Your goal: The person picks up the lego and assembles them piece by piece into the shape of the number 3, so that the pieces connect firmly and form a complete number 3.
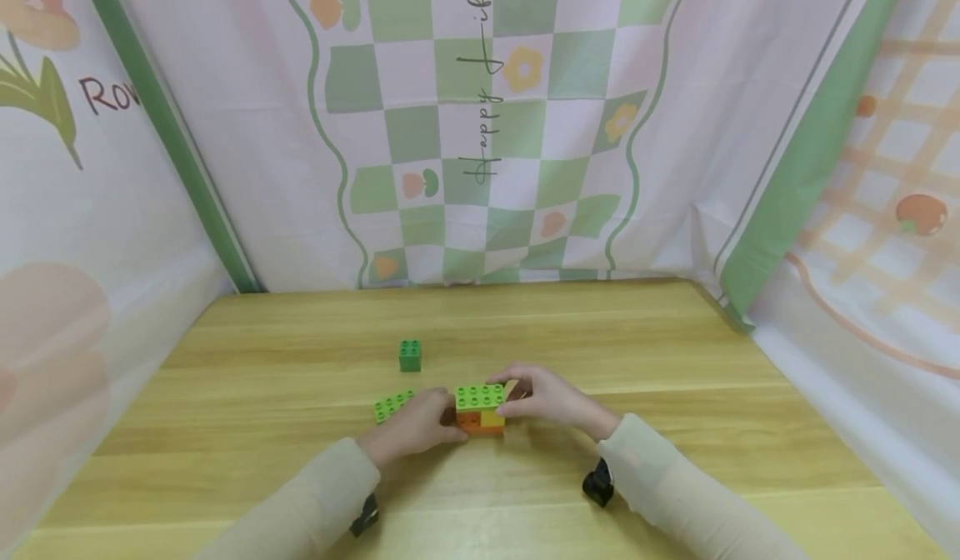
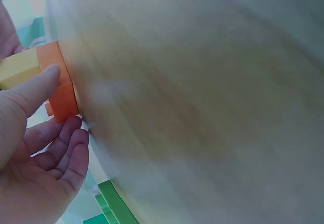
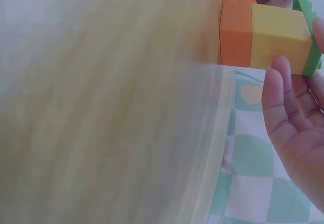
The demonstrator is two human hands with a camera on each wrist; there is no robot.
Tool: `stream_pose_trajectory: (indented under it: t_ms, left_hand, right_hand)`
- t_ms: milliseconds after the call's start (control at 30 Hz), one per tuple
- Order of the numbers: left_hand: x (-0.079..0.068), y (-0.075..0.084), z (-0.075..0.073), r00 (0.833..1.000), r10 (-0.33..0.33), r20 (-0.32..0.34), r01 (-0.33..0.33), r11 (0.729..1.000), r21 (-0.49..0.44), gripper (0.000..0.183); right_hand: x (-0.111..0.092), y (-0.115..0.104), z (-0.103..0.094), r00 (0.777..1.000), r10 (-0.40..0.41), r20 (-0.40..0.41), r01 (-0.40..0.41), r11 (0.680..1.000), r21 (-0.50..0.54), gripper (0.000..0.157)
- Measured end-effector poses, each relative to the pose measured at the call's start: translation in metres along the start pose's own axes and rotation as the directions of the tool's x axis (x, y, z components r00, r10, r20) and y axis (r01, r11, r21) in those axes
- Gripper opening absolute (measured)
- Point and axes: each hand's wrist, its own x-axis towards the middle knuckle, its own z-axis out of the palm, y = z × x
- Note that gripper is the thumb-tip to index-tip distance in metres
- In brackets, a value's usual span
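A small stack of toy building bricks stands on the wooden table between the two hands. Its base is an orange brick (image 3: pixel 236 26), with a yellow brick (image 3: pixel 278 34) on the right part and a light green studded plate (image 1: pixel 480 397) across the top. My left hand (image 1: pixel 420 422) holds the orange brick at its left end, thumb on the near side. From the right, my right hand (image 1: pixel 551 397) pinches the light green plate's end between thumb and fingers. In the right wrist view, the plate sits tilted against the yellow brick.
Just left of the stack lies a second light green plate (image 1: pixel 390 407), partly hidden behind the left hand. A dark green brick (image 1: pixel 410 357) stands farther back on the wooden table (image 1: pixel 600 327). Printed cloth curtains (image 1: pixel 480 127) hang behind the table and along both sides.
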Motion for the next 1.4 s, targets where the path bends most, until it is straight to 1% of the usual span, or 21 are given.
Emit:
stream_pose_trajectory:
  t_ms: [267,400,533,667,767,867,1067,1167,1300,1400]
  left_hand:
    - [-0.002,-0.002,0.0,1.0,0.017,-0.003,-0.017,1.0,-0.001,0.029]
    - [-0.004,-0.002,-0.002,1.0,0.03,-0.01,-0.03,0.999,-0.023,0.029]
    - [-0.006,-0.002,-0.007,1.0,0.027,-0.015,-0.028,0.998,-0.054,0.037]
    - [-0.009,-0.003,-0.01,0.999,0.026,-0.031,-0.028,0.999,-0.046,0.048]
    - [-0.01,-0.003,-0.013,0.998,0.03,-0.049,-0.031,0.999,-0.019,0.052]
    - [-0.011,-0.002,-0.017,0.998,0.022,-0.058,-0.023,1.0,-0.01,0.052]
    - [-0.012,-0.005,-0.023,0.997,0.006,-0.079,-0.009,0.999,-0.04,0.052]
    - [-0.011,-0.007,-0.026,0.995,0.013,-0.098,-0.019,0.998,-0.054,0.051]
    - [-0.01,-0.009,-0.031,0.991,0.031,-0.132,-0.036,0.999,-0.036,0.049]
    - [-0.01,-0.011,-0.034,0.988,0.032,-0.151,-0.036,0.999,-0.024,0.05]
  right_hand:
    - [0.0,-0.001,0.0,1.0,0.005,0.003,-0.005,1.0,-0.007,0.043]
    - [0.001,0.001,0.0,1.0,0.007,0.004,-0.007,1.0,-0.003,0.044]
    - [0.001,0.002,0.0,1.0,0.005,0.004,-0.005,1.0,0.004,0.044]
    - [0.001,0.001,0.0,1.0,0.001,0.004,-0.001,1.0,-0.01,0.044]
    - [0.001,0.001,0.0,1.0,0.001,0.004,-0.001,1.0,-0.017,0.044]
    - [0.001,0.001,0.0,1.0,0.005,0.005,-0.005,1.0,-0.016,0.044]
    - [0.001,0.001,0.0,1.0,0.006,0.009,-0.006,1.0,-0.001,0.044]
    - [0.001,0.002,0.0,1.0,0.003,0.01,-0.003,1.0,0.002,0.044]
    - [0.001,0.002,-0.001,1.0,-0.002,0.011,0.002,1.0,-0.004,0.044]
    - [0.001,0.002,-0.001,1.0,-0.011,0.012,0.011,1.0,-0.004,0.044]
